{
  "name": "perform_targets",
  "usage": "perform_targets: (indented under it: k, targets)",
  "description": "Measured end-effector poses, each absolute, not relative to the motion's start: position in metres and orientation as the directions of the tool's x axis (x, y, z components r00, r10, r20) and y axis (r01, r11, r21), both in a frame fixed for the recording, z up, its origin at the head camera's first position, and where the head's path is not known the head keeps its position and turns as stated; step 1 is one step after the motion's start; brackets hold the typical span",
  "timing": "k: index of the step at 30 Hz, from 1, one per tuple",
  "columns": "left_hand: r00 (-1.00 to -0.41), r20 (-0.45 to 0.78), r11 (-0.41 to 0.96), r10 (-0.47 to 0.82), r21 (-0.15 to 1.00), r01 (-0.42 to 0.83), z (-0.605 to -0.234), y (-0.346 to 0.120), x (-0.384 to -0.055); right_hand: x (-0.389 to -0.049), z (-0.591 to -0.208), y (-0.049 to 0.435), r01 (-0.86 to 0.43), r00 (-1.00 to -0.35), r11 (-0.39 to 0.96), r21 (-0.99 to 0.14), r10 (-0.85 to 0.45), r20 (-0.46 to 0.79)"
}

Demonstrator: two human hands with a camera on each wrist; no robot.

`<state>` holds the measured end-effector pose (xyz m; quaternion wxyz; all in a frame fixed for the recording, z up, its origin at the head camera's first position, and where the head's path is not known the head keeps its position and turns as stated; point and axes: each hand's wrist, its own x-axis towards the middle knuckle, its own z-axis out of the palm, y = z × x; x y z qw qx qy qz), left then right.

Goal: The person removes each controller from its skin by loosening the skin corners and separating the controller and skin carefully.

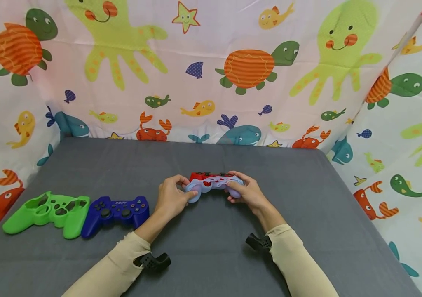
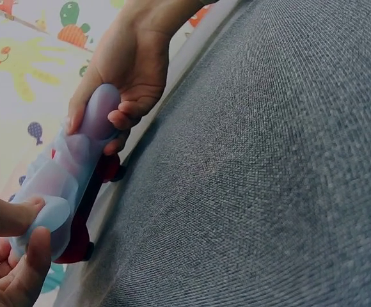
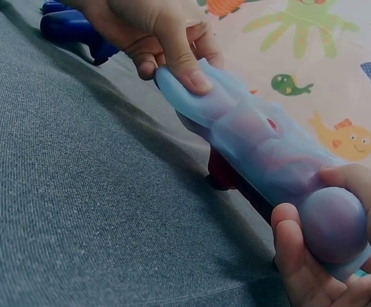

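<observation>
Between both hands, over the table, is a red game controller (image 1: 200,176) with a translucent pale-blue silicone cover (image 1: 212,182) partly over it. Red shows along the controller's far side in the head view, and its red underside (image 2: 77,242) sticks out below the cover in the left wrist view. My left hand (image 1: 172,197) pinches the cover's left grip between thumb and fingers. On the other end, my right hand (image 1: 249,192) holds the right grip, thumb on top and fingers curled beneath. The right wrist view shows the rounded right grip (image 3: 332,224) within that hand.
On the left of the grey table (image 1: 211,247) lie a green silicone controller cover (image 1: 19,220) and a dark blue controller (image 1: 96,218), side by side. A curtain (image 1: 211,53) printed with sea animals stands behind the table and along its sides.
</observation>
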<state>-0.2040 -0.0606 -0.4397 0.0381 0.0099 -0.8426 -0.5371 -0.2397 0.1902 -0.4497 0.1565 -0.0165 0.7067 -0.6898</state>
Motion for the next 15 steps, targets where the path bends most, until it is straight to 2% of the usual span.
perform_targets:
  k: [15]
  targets:
    - [-0.983, 0.166, 0.511, -0.075, 0.853, 0.105, -0.4423, -0.0607, -0.2005, -0.2379, -0.4463, 0.1879, 0.214, -0.948, 0.037, -0.976, -0.234, -0.217]
